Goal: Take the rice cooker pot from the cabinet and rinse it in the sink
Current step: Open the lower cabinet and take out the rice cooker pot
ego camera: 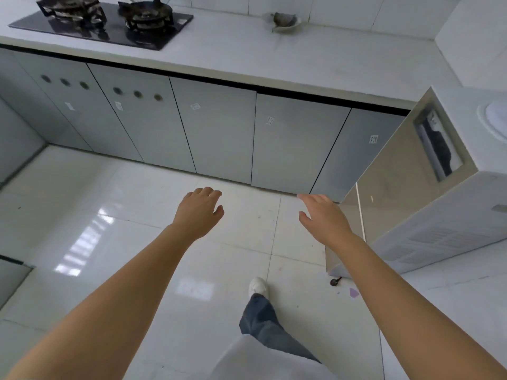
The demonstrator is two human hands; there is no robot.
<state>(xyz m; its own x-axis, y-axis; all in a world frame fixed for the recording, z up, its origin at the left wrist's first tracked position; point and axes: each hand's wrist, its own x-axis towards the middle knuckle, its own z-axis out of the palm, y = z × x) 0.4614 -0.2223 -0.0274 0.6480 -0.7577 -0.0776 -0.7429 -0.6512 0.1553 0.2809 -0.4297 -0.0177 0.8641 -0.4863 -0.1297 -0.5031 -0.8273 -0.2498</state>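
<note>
Both hands reach forward at mid-frame, empty: the left hand (199, 212) with fingers loosely curled, the right hand (323, 218) spread flat. Beyond them, white floor tiles (123, 215) run to a row of closed grey cabinet doors (214, 124) under a white tabletop (233, 50). A black gas hob (104, 23), cut off, sits upper left. No rice cooker pot or sink is visible. A white appliance (439, 201) at the right edge is partly cropped.

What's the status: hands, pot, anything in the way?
Left hand and right hand open, empty, reaching toward cabinet doors. All doors shut; pot not in view. Floor ahead clear.
</note>
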